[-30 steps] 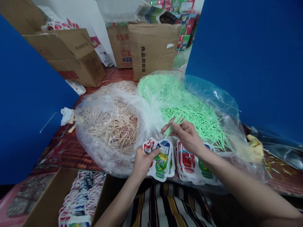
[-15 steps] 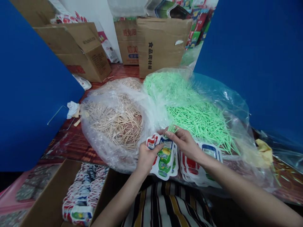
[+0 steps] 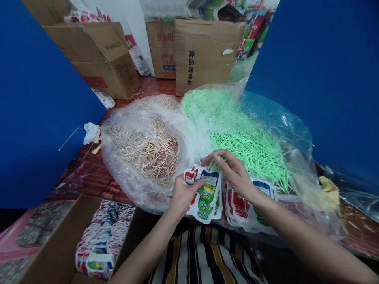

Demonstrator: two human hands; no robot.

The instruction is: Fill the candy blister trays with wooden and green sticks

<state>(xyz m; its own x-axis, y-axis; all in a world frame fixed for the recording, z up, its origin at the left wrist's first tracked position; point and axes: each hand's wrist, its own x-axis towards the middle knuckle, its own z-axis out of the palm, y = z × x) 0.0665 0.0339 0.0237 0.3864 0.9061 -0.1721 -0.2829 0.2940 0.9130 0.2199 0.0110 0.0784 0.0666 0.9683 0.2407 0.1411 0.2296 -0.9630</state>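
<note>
My left hand point(image 3: 185, 194) is closed on a small fan of bottle-shaped packets point(image 3: 205, 199), red ones and green ones printed with lemons and "Sprite". Just above their top edge, my right hand point(image 3: 232, 169) pinches several thin green sticks point(image 3: 213, 165), their lower ends at the packets. Under my right wrist lies a stack of similar packets point(image 3: 241, 209), red and green. Beyond my right hand, loose green sticks point(image 3: 254, 152) fill an open clear plastic bag. To the left, another clear bag holds pale beige sticks point(image 3: 148, 154).
An open cardboard box point(image 3: 56, 240) at lower left holds rows of packets point(image 3: 102, 240). Cardboard cartons point(image 3: 207, 55) stand at the back of the wood-patterned table. Blue panels point(image 3: 322, 79) rise on both sides. A yellowish cloth point(image 3: 328, 189) lies at right.
My right hand has shifted slightly up and its fingers now cover more of the green sticks. My left hand keeps the packets in about the same place. The view has shifted slightly.
</note>
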